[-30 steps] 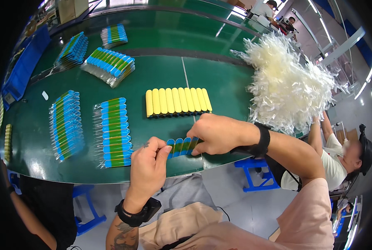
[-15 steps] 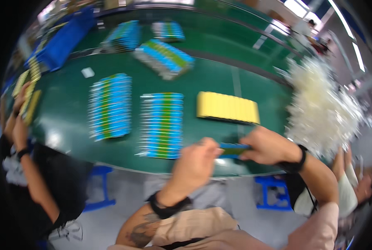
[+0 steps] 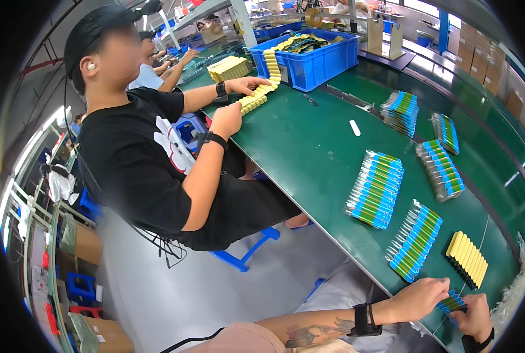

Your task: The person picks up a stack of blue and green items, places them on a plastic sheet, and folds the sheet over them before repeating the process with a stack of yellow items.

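Low at the right, my left hand [image 3: 420,299] and my right hand [image 3: 476,318] are closed on opposite ends of a small blue-and-green striped strip [image 3: 452,302]; their fingers partly cover it. Just beyond is a row of yellow sticks [image 3: 467,259] with black ends, side by side on the table. To its left lies a stack of slim blue-and-green packets with clear ends [image 3: 415,242]. A second such stack [image 3: 375,189] sits farther off.
More packet stacks [image 3: 441,170] lie toward the back of the green table [image 3: 309,132]. Clear plastic wrappers [image 3: 521,276] bunch at the right edge. On the left, a seated co-worker [image 3: 139,153] handles a yellow strip [image 3: 256,101] beside a blue crate [image 3: 315,62].
The view has swung left, bringing the co-worker and blue crate into full sight. My hands now appear at the lower right, still holding the blue-and-green strip.
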Available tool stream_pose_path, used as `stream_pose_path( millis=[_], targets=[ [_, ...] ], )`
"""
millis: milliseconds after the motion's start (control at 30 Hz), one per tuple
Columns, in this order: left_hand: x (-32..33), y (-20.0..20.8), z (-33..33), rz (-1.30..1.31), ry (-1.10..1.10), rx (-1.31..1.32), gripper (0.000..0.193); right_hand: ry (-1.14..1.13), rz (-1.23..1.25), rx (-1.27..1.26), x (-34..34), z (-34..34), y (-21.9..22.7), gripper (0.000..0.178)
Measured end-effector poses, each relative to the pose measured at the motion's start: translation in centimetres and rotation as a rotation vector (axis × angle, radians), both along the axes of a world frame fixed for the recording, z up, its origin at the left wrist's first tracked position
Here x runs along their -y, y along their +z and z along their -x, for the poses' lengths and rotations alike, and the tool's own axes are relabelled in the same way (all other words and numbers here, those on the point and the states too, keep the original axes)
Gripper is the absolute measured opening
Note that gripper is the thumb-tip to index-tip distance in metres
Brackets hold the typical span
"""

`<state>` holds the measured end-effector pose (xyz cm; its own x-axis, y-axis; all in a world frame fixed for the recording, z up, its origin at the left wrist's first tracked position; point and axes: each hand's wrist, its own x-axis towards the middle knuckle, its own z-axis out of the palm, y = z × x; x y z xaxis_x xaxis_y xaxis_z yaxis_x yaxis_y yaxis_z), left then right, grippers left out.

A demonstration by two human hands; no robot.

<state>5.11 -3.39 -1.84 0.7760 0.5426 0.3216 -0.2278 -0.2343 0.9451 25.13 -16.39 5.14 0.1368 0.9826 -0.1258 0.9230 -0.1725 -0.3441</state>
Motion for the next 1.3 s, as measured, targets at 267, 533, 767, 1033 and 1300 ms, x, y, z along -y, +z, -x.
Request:
stream_pose_path(
  millis=[267,533,767,1033,1300],
  targets=[
    [-0.1,-0.2,-0.2,-0.022,0.000,-0.024,0.018,-0.026,0.087,0.010,-0.2,0.4,0.8,0.023],
    [-0.1,-0.6,-0.3,-0.020,-0.019,-0.038,0.016,-0.029,0.136,-0.020,-0.8,0.2,0.8,0.025],
    [0.0,0.0,0.0,0.044,-0.063,-0.048,0.015,0.025,0.225,-0.143,-1.4,-0.7,0.8,0.026],
    [-0.1,-0.3,0.1,-0.003,-0.019,-0.015,0.014,0.021,0.217,-0.127,-1.9,1.8,3.2,0.018],
    [-0.2,0.4,0.5,-0.031,-0.042,-0.020,0.017,0.056,-0.010,0.007,0.2,0.1,0.4,0.036]
  ],
)
